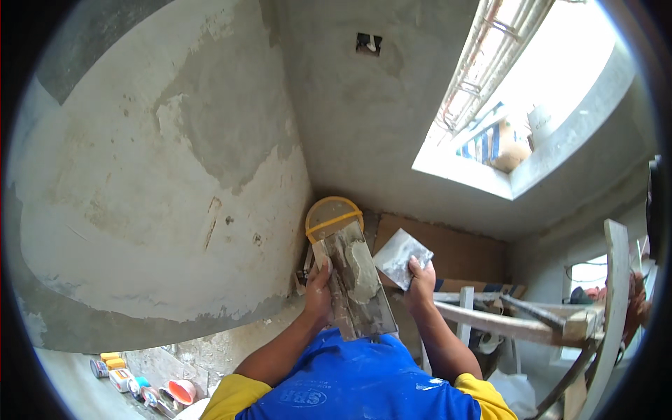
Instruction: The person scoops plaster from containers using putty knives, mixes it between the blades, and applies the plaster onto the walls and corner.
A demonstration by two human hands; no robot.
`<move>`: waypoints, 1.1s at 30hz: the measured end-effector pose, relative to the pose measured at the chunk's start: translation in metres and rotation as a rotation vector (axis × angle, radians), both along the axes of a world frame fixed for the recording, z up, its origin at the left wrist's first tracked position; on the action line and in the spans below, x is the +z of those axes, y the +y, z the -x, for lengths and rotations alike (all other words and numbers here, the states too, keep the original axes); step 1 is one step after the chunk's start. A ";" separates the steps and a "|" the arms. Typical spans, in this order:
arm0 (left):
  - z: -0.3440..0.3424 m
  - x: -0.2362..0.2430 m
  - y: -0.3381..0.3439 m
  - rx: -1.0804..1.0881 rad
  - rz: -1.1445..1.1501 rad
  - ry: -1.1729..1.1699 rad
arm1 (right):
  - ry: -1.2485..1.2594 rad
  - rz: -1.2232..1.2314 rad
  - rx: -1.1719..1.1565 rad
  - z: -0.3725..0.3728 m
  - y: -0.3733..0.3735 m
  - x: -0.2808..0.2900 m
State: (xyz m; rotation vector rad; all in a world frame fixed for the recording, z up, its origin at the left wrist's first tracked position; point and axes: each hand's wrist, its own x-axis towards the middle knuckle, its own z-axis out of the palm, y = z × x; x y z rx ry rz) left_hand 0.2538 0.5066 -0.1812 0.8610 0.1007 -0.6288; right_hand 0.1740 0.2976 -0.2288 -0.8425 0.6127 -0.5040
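My left hand (318, 294) grips the left edge of a long rectangular board (378, 318), tilted in front of my chest. A mound of wet grey plaster (362, 273) lies on its upper right part, with darker smears beside it. My right hand (421, 281) is closed on a square, flat scraper blade (400, 253), its face smeared whitish. The blade is just right of the board, seemingly apart from it. At my left stands a wall (126, 175) with a pale, worn coat and darker grey plaster patches.
A yellow-rimmed round container (334, 201) sits in the corner beyond the board. Brown cardboard (448, 245) leans along the far wall. A wooden frame (518, 325) stands close on my right. An orange-red bowl (182, 392) and several bottles lie at lower left.
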 end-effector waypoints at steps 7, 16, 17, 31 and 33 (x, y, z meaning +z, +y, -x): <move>-0.035 0.031 -0.020 0.052 0.167 0.114 | -0.098 -0.140 0.135 -0.027 -0.064 0.041; -0.052 0.040 -0.007 0.308 0.086 0.060 | -0.083 -0.129 0.411 -0.068 -0.060 0.071; -0.057 0.040 -0.004 0.331 0.056 0.021 | -0.091 -0.128 0.414 -0.073 -0.057 0.071; -0.084 0.058 0.067 0.407 -0.124 -0.148 | -0.080 -0.083 0.532 -0.113 0.000 0.096; -0.089 0.064 0.068 0.427 -0.118 -0.196 | -0.041 0.035 0.500 -0.119 -0.009 0.056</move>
